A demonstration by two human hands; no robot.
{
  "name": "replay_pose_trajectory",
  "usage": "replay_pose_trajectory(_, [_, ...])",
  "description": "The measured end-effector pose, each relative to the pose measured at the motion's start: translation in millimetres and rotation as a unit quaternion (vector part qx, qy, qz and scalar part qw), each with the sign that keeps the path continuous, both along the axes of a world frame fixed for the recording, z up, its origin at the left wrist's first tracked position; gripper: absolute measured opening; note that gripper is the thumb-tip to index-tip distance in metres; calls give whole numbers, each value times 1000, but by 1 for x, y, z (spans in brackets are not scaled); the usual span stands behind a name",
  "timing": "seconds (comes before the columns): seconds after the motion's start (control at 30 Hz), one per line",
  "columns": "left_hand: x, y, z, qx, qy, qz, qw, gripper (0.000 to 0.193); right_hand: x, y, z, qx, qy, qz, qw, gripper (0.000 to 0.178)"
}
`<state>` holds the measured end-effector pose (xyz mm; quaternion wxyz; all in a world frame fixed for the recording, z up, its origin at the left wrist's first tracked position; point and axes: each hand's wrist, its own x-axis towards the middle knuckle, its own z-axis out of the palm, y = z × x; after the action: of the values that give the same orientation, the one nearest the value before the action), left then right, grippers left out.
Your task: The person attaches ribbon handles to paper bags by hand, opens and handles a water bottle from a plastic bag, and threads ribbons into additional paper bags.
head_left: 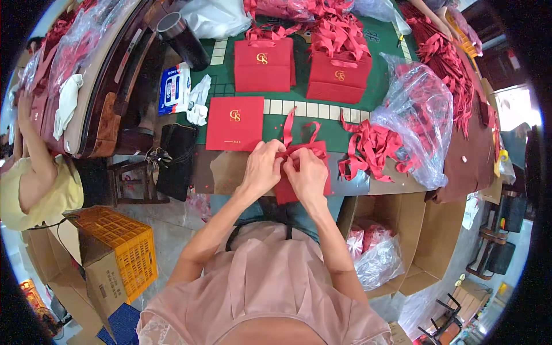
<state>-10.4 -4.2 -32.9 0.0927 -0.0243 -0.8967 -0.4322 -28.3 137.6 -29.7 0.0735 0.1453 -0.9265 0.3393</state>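
Observation:
At the table's near edge my left hand (264, 165) and my right hand (306, 172) are close together, fingers closed at the top of a small red gift bag (290, 188). Two ends of red ribbon (289, 125) stick up behind my fingers. What exactly my fingertips pinch is partly hidden. Left of the bag lies a flat red bag (234, 122) with a gold emblem. A pile of loose red ribbons (371, 150) lies to the right, beside a clear plastic bag (417, 115) with more ribbons inside.
Finished-looking red bags with ribbon handles (263, 66) stand at the back of the green mat (221, 83). A dark tumbler (183, 40) and a wipes pack (174, 89) are at the back left. Below right is an open carton (414, 230); a yellow crate (135, 259) sits lower left. Other people work nearby.

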Motion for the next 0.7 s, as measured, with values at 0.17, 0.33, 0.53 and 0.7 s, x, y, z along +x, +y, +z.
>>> replay_pose_trajectory(0.17, [-1, 2, 5, -30, 17, 0, 999, 20, 0, 0, 3, -81, -111, -33, 990, 13])
replay_pose_trajectory(0.33, [1, 4, 5, -67, 44, -21, 997, 18, 0, -1, 3, -37, -48, -14, 998, 13])
replay_pose_trajectory(0.53, [1, 1, 7, -36, 26, -25, 999, 19, 1, -1, 4, -84, -79, -22, 993, 10])
replay_pose_trajectory(0.7, [-1, -1, 5, 49, -40, 9, 998, 19, 5, -1, -6, -94, -29, -20, 995, 13])
